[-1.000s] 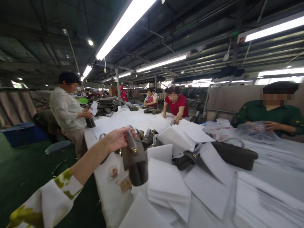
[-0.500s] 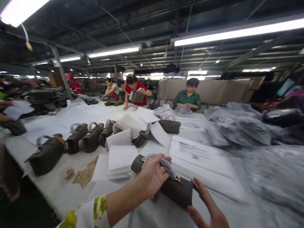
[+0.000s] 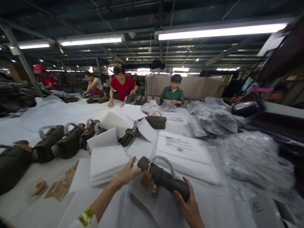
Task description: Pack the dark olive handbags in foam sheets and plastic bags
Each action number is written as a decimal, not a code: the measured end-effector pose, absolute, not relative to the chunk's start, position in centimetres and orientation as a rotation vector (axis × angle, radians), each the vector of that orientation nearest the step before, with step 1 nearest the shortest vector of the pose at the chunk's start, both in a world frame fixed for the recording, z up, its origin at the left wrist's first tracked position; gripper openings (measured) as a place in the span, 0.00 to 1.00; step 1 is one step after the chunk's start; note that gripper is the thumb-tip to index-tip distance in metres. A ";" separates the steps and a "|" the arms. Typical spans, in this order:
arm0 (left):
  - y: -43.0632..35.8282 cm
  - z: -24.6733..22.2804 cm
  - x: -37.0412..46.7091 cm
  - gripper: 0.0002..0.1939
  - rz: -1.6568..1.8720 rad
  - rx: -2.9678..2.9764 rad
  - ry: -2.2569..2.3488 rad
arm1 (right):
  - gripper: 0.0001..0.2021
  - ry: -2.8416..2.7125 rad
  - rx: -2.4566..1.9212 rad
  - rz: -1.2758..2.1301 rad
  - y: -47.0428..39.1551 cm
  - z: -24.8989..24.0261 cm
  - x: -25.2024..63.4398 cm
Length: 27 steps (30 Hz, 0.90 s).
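A dark olive handbag point(image 3: 163, 178) stands in front of me, its top handle point(image 3: 167, 161) wrapped in pale translucent film. From the handle's left base hangs a brown tag point(image 3: 145, 178) on a white string, and a gold clasp point(image 3: 154, 190) shows on the front. My right hand point(image 3: 187, 201) grips the bag's right end, thumb in front and fingers behind. Just off the left end, my left hand point(image 3: 127, 174) is open with fingers spread and nothing in it. White sheet material covers the lower front of the bag.
Several similar handbags point(image 3: 68, 141) line the left side. White foam sheets point(image 3: 108, 163) are stacked left of centre, beside printed white packs point(image 3: 182, 148). Clear plastic bags point(image 3: 251, 155) pile up at the right. A brown paper piece point(image 3: 62, 183) lies at lower left. Co-workers point(image 3: 173, 91) work across the table.
My left hand has let go of the handle and moved left, off the bag. My right hand has closed on the right end. The view has turned right.
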<state>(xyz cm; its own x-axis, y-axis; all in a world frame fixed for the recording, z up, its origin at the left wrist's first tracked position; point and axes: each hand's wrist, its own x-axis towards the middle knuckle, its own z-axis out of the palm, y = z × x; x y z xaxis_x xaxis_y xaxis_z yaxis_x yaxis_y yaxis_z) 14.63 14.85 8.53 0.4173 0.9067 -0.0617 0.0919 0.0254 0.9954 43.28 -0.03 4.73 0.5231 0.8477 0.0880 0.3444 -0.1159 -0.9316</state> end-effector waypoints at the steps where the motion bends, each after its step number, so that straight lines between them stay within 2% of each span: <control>1: 14.7 7.5 14.8 0.53 0.744 1.440 0.936 | 0.49 -1.000 -1.678 0.621 0.1 4.7 43.6; 4: 14.3 5.6 16.0 0.51 0.675 1.529 0.876 | 0.56 -0.950 -1.610 0.739 0.2 4.2 44.4; 7: 14.7 4.8 17.3 0.38 0.713 1.586 0.932 | 0.61 -0.815 -1.571 0.860 -0.3 3.4 44.5; 9: 15.1 4.4 18.0 0.31 0.728 1.607 0.989 | 0.58 -0.708 -1.579 0.898 -0.6 2.8 44.3; 12: 15.5 3.6 18.6 0.26 0.732 1.629 1.054 | 0.49 -0.659 -1.574 0.936 -0.7 2.7 44.2; 17: 14.6 3.7 18.4 0.24 0.724 1.624 1.116 | 0.40 -0.702 -1.545 1.033 -0.5 4.0 44.8; 22: 10.7 4.1 16.0 0.26 0.712 1.571 1.216 | 0.41 -0.761 -1.586 1.060 -2.9 4.6 44.6; 27: 4.2 2.2 11.7 0.26 0.766 1.410 1.277 | 0.40 -0.874 -1.626 1.166 -7.4 3.7 41.6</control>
<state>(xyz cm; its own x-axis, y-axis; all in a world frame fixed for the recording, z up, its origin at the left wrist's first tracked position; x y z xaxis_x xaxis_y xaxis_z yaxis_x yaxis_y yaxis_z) 11.69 4.23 2.23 0.2296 0.9570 -0.1774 0.2944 0.1054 0.9498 41.56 -7.35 3.67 0.2983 0.9064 -0.2992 0.0324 -0.3229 -0.9459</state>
